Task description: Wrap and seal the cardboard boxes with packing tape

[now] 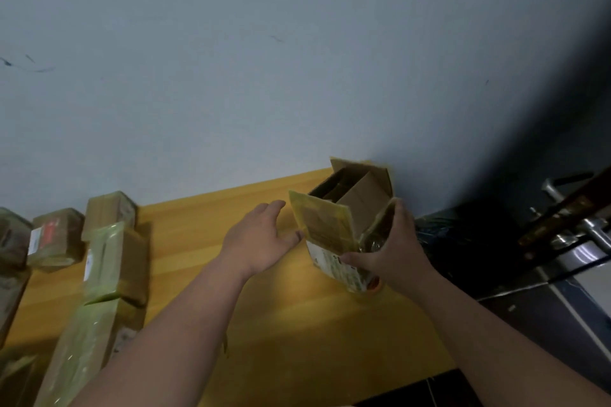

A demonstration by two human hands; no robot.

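Head view: we look down on a yellow wooden table [281, 324] set against a pale wall [264, 59].
Open box: we see a small cardboard box [344, 228] standing at the table's far right edge, flaps up, tape-covered front flap folded toward us.
Right hand: our right hand [393, 254] grasps the box's right side, thumb across the front, fingers curled round the right flap.
Left hand: our left hand [261, 238] sits just left of the box, fingers straight and relaxed, tips near the front flap; we cannot tell if they touch.
Label: a white printed label [337, 266] shows on the box front, text too blurred for us to read.
Wrapped parcels: taped parcels [112, 261] lie in a row at the table's left, one with a red-and-white sticker [44, 236], unreadable.
Right side: a metal door handle [562, 208] beyond the table.
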